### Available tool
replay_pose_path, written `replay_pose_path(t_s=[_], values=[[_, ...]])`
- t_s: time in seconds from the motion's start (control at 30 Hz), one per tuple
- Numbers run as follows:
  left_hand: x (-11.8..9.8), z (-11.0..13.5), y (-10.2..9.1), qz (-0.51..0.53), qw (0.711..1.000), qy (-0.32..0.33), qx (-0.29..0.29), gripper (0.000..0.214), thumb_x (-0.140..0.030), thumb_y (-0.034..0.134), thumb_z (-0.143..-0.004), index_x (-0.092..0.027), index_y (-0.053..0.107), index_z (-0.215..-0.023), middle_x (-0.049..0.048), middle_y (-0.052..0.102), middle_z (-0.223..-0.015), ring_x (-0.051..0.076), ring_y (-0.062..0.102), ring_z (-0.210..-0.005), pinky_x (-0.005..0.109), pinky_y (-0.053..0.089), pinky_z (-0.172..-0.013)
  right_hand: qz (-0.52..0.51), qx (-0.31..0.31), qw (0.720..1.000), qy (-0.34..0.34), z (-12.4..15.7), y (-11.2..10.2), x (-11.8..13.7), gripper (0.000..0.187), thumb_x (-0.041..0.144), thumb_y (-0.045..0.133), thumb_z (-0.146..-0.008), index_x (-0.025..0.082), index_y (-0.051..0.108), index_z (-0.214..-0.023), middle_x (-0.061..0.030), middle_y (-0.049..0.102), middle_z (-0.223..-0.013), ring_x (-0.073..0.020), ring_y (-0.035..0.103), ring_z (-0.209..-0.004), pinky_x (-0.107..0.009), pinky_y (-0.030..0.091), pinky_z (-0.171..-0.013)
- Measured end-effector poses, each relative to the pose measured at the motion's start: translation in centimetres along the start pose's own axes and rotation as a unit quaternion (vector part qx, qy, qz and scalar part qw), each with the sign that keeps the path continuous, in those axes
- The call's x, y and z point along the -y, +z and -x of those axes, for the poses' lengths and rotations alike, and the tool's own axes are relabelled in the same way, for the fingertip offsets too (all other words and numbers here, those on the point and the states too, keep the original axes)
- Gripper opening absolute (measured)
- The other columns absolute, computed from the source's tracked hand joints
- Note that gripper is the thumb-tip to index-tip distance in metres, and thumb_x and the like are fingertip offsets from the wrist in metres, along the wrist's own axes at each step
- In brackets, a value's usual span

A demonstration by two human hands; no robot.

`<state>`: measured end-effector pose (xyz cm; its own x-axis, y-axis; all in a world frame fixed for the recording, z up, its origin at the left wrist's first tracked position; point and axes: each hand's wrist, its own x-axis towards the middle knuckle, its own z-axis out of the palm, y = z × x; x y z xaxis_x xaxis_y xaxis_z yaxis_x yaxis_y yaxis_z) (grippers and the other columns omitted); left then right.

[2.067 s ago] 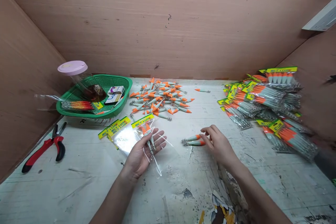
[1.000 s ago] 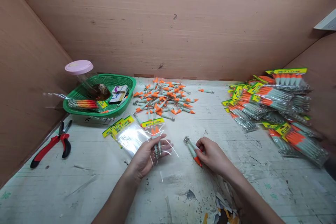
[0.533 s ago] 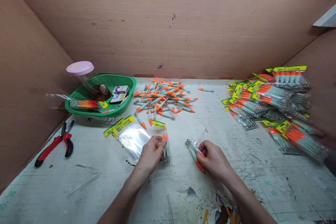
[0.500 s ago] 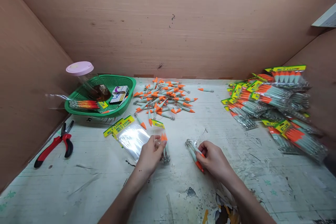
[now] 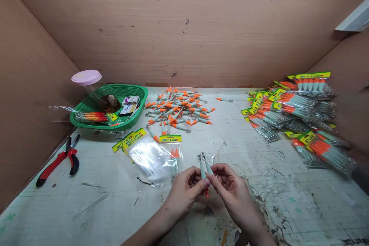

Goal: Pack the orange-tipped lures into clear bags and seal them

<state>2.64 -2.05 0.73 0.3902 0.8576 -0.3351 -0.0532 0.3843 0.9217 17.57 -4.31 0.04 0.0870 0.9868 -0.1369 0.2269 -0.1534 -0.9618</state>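
Side by side at the front of the table, both hands pinch pale squid jigs with orange tips, hooks pointing away from me. My left hand (image 5: 187, 186) grips the left squid jig (image 5: 203, 173) by its orange end. Beside it, my right hand (image 5: 232, 190) has its fingers closed on the right squid jig (image 5: 208, 168). Left of the hands lies a clear lure bag (image 5: 170, 139) with a yellow header and a couple of jigs inside. It overlaps the flat, shiny plastic bags (image 5: 147, 153). Beyond them is a heap of loose squid jigs (image 5: 181, 107).
A green basket (image 5: 144, 102) at back left holds a lidded jar (image 5: 86, 77), a small box and packed lures. Red-handled pliers (image 5: 59, 161) lie in front of it. Filled lure packets (image 5: 288, 107) are piled at right. Cardboard walls (image 5: 184, 46) enclose the table.
My left hand has left the lure bag, moved right and taken hold of one squid jig beside my right hand. The jigs have turned so their hooks point away.
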Motion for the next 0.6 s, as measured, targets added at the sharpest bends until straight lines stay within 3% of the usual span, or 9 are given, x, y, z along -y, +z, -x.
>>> replay_pose_path(t_s=[0.13, 0.23, 0.33, 0.5, 0.6], values=[[0.7, -0.3, 0.3, 0.028, 0.999, -0.012, -0.029, 0.036, -0.049, 0.071, -0.065, -0.015, 0.058, -0.067, -0.0005, 0.055, -0.057, 0.011, 0.05, -0.055, 0.023, 0.039, -0.056, -0.103, 0.008, 0.994, 0.034, 0.0, 1.3, 0.1, 0.036, 0.052, 0.061, -0.076, 0.018, 0.056, -0.088, -0.0015, 0.059, -0.069, -0.0158, 0.057, -0.065, -0.025, 0.047, -0.058], [1.2, -0.3, 0.7, 0.015, 0.999, -0.031, -0.018, 0.038, -0.05, 0.072, -0.062, -0.016, 0.056, -0.062, 0.0001, 0.056, -0.054, 0.012, 0.05, -0.052, 0.024, 0.039, -0.053, -0.132, -0.068, 0.989, 0.023, -0.9, 1.1, -0.2, 0.038, 0.054, 0.059, -0.077, 0.019, 0.053, -0.091, 0.0007, 0.054, -0.066, -0.0123, 0.051, -0.055, -0.022, 0.042, -0.048], [1.8, -0.2, 1.1, -0.055, 0.998, -0.012, -0.029, 0.032, -0.047, 0.069, -0.066, -0.016, 0.061, -0.066, 0.0014, 0.058, -0.056, 0.012, 0.051, -0.051, 0.024, 0.038, -0.052, -0.026, -0.129, 0.991, -0.013, -2.5, -0.5, -1.0, 0.038, 0.054, 0.051, -0.082, 0.019, 0.051, -0.094, 0.003, 0.048, -0.062, -0.0098, 0.043, -0.048, -0.021, 0.035, -0.043], [2.1, -0.6, 0.7, -0.232, 0.965, 0.058, -0.104, 0.016, -0.034, 0.068, -0.069, -0.02, 0.069, -0.076, 0.0016, 0.057, -0.058, 0.015, 0.049, -0.05, 0.027, 0.038, -0.054, 0.144, -0.105, 0.983, -0.033, -4.3, -3.2, -2.9, 0.026, 0.046, 0.053, -0.08, 0.02, 0.054, -0.08, 0.003, 0.049, -0.058, -0.0104, 0.043, -0.046, -0.022, 0.035, -0.044], [0.9, -0.6, -0.6, -0.311, 0.928, 0.093, -0.181, 0.028, -0.039, 0.073, -0.065, -0.022, 0.069, -0.088, 0.0043, 0.06, -0.072, 0.018, 0.053, -0.058, 0.029, 0.04, -0.061, 0.216, -0.113, 0.969, -0.05, -4.5, -3.6, -3.8, 0.019, 0.038, 0.053, -0.077, 0.02, 0.054, -0.072, 0.0006, 0.052, -0.06, -0.0131, 0.047, -0.05, -0.025, 0.038, -0.048]])
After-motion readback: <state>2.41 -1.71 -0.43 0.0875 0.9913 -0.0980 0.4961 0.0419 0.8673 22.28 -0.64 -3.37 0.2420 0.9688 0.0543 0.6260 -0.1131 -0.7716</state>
